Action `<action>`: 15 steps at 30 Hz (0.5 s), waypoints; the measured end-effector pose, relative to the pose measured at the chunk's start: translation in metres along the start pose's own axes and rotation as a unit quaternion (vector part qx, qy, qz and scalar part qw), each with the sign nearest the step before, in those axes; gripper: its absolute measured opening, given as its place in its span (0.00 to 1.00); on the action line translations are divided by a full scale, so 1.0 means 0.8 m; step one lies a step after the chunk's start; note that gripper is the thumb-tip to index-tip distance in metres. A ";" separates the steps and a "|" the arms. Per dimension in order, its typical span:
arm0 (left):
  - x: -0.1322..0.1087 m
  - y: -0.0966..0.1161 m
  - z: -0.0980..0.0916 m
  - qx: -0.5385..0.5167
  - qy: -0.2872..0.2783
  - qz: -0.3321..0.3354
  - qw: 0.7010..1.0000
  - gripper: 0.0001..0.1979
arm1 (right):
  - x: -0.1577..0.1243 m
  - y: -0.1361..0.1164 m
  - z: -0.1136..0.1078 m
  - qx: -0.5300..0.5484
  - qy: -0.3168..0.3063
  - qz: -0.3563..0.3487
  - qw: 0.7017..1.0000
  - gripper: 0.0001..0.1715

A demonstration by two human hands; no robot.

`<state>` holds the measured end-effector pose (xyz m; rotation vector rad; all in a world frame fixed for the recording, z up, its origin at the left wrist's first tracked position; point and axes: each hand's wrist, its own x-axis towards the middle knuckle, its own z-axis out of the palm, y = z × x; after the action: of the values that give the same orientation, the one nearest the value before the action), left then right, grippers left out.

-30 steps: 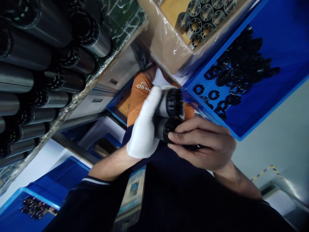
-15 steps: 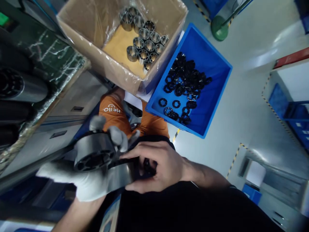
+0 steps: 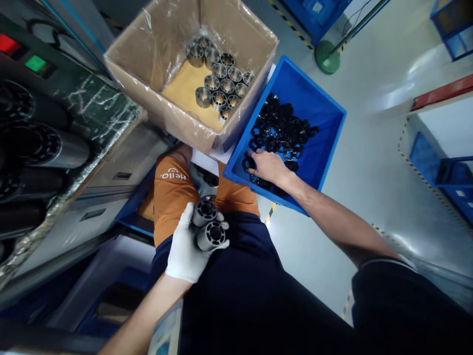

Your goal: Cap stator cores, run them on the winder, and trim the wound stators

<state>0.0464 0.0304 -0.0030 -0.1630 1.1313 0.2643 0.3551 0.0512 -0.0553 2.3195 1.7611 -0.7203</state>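
Note:
My left hand (image 3: pixel 190 249), in a white glove, is closed around two slotted steel cylinders that look like motor stator cores. The upper stator core (image 3: pixel 205 211) and the lower stator core (image 3: pixel 213 236) lie side by side, their slotted ends turned up towards me. My bare right hand (image 3: pixel 271 167) reaches into the blue bin (image 3: pixel 325 118). Its thumb and fingers pinch a black slotted ring (image 3: pixel 248 163) near the bin's near left side. A heap of similar black rings (image 3: pixel 283 121) lies just beyond that hand.
A plastic-lined cardboard box (image 3: pixel 162 106) stands left of the bin, with several stator cores (image 3: pixel 226 86) on its yellow-brown floor. At the left, longer metal cylinders (image 3: pixel 70 148) rest on a plastic-wrapped bench (image 3: pixel 107 118). A green round stand base (image 3: pixel 327 56) is on the floor.
My right hand has moved from beside the stator cores up and right into the blue bin, onto a black ring. My left hand, still holding both cores, now sits lower over the lap.

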 end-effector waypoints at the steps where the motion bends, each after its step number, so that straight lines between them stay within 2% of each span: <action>1: -0.001 0.000 -0.001 0.020 -0.008 0.020 1.000 0.23 | 0.005 0.004 0.003 -0.002 -0.006 -0.001 1.000 0.31; 4: -0.011 -0.001 -0.004 0.050 -0.057 0.093 0.993 0.18 | -0.007 0.008 -0.007 0.012 0.015 -0.011 1.000 0.28; 6: -0.020 -0.001 -0.003 0.041 -0.087 0.151 0.984 0.13 | -0.035 0.005 -0.024 0.044 0.044 -0.024 0.998 0.28; 8: -0.028 0.000 0.002 0.035 -0.112 0.197 0.973 0.15 | -0.073 -0.009 -0.039 0.133 0.075 -0.057 0.987 0.29; 9: -0.031 0.001 0.006 0.038 -0.123 0.209 0.969 0.15 | -0.093 -0.020 -0.044 0.225 0.101 -0.088 0.965 0.29; 12: -0.036 0.001 0.018 0.057 -0.131 0.234 0.962 0.12 | -0.148 -0.071 -0.048 0.443 0.144 -0.190 0.864 0.32; 13: -0.037 0.000 0.022 0.063 -0.121 0.255 0.957 0.11 | -0.161 -0.089 -0.047 0.481 0.163 -0.219 0.833 0.32; 15: -0.037 -0.003 0.025 0.078 -0.097 0.311 0.942 0.10 | -0.175 -0.122 -0.043 0.523 0.201 -0.250 0.790 0.29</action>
<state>0.0521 0.0297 0.0324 0.3652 0.9754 0.7338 0.2458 -0.0277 0.0548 2.7348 2.7155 -1.7842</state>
